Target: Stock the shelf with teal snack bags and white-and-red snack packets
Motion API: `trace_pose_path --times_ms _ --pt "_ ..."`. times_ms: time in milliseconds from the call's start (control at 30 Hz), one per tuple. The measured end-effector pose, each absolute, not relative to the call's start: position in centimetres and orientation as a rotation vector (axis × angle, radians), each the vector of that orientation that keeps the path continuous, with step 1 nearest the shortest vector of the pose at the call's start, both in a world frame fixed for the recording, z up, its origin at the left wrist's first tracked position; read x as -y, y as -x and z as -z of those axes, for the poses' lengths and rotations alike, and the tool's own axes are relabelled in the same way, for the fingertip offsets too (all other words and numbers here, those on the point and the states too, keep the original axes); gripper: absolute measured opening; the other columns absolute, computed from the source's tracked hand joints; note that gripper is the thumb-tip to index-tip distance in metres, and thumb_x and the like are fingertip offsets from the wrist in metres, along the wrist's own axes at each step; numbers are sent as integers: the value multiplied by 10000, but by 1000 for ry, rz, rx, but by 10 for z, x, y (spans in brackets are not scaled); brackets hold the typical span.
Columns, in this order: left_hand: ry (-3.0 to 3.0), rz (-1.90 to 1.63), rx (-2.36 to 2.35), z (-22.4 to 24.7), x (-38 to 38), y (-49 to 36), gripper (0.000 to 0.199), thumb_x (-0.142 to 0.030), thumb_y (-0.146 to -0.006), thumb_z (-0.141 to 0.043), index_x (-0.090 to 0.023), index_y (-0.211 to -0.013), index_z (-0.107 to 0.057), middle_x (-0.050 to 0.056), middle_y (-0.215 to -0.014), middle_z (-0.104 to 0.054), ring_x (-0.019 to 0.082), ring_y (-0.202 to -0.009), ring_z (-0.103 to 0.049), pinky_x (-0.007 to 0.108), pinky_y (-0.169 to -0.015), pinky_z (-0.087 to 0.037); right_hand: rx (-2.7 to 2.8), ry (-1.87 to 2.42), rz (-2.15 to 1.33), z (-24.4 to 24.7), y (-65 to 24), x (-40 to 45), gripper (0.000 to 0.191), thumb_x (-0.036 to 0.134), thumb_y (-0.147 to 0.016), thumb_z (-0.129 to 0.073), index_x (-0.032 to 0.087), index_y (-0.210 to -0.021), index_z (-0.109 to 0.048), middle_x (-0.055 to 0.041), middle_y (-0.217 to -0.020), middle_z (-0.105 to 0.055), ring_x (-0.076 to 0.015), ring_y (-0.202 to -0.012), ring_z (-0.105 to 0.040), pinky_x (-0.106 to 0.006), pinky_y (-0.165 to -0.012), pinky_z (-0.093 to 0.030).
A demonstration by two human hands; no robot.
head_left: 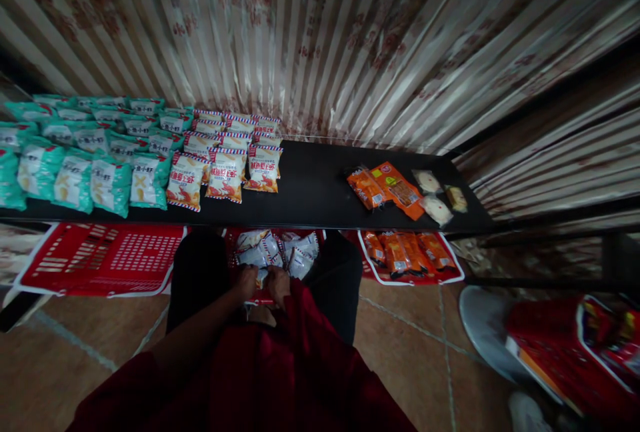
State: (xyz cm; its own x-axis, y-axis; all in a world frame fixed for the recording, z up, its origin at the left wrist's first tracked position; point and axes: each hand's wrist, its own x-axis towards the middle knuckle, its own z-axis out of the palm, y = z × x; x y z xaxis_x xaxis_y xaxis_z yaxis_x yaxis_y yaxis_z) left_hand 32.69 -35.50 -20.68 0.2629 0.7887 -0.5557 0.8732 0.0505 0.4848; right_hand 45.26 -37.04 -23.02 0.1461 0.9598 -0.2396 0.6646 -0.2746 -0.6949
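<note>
My left hand (pixel 246 283) and my right hand (pixel 278 283) are close together at the near side of a red basket (pixel 260 299) between my knees. Both are closed on a small snack bag (pixel 261 277), of which only a bit shows between them. Just beyond my fingers, several silvery-white snack bags with striped edges (pixel 303 262) lie loosely in the basket. Above it on the black shelf (pixel 310 185), white and orange snack bags with red-and-blue striped edges (pixel 225 175) stand in rows.
Rows of teal snack bags (pixel 110 182) fill the shelf's left end. Orange packets (pixel 397 185) and small clear-wrapped items (pixel 435 209) lie at its right. Below are a red basket (pixel 145 252) on the left and one with orange packets (pixel 400 252). A grey stool (pixel 483 332) stands right.
</note>
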Motion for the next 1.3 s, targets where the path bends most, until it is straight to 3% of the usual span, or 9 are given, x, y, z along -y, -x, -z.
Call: trace_pose_path --times_ms 167,567,700,800,933,1100,1200,1300 --pt "-1836 115 -1424 184 363 -323 309 -21 -792 -453 -117 -1044 -604 155 -1085 -600 224 -987 -582 298 -876 -422 1532 2046 -937 221 -456 368 361 27 -694 -447 126 -890 -733 -97 -915 -737 -221 -910 -675 -298 -861 -495" --pt "-2093 17 -1367 134 380 -301 274 -18 -800 -377 -142 -953 -568 113 -1076 -580 199 -1024 -547 317 -916 -428 1419 2000 -1034 200 -452 363 318 128 -822 -441 134 -1007 -699 -123 -1049 -704 -204 -1016 -634 -277 -925 -438" --pt "-2174 -199 -1391 140 388 -291 336 29 -775 -376 -130 -989 -581 124 -1164 -588 204 -1134 -531 345 -992 -418 1346 1979 -1107 196 -455 366 250 220 -829 -482 180 -928 -708 -87 -1003 -712 -201 -990 -632 -271 -897 -440" --pt "-2196 -352 -1406 141 389 -285 390 46 -768 -365 -95 -1052 -592 169 -1219 -587 240 -1188 -525 391 -1006 -433 1271 1969 -1198 196 -459 370 228 317 -824 -515 188 -821 -703 -73 -859 -718 -217 -902 -645 -295 -842 -457" --pt "-2174 -528 -1421 135 384 -278 409 24 -779 -362 -119 -1085 -593 146 -1190 -618 228 -1147 -570 389 -981 -475 1167 1914 -1356 196 -461 373 344 458 -837 -487 179 -758 -672 -52 -719 -693 -208 -769 -650 -319 -750 -491" --pt "-2084 -777 -1360 129 376 -273 345 -32 -791 -396 -193 -1008 -612 90 -1147 -646 204 -1114 -596 393 -966 -500 541 1582 -1744 180 -458 374 459 593 -798 -533 212 -1045 -605 -66 -985 -692 -174 -778 -683 -313 -672 -549" --pt "-2048 -860 -1345 131 374 -271 306 -53 -795 -406 -195 -971 -613 93 -1147 -648 207 -1142 -582 410 -982 -491 233 1351 -1923 166 -458 373 507 573 -725 -656 183 -1045 -601 -96 -1000 -676 -192 -805 -692 -315 -678 -570" --pt "-2030 -927 -1307 132 375 -271 289 -75 -811 -396 -193 -969 -609 99 -1156 -644 209 -1177 -560 415 -990 -483 204 1310 -1888 154 -459 373 457 470 -697 -726 172 -1022 -607 -80 -991 -667 -198 -866 -682 -298 -703 -579"
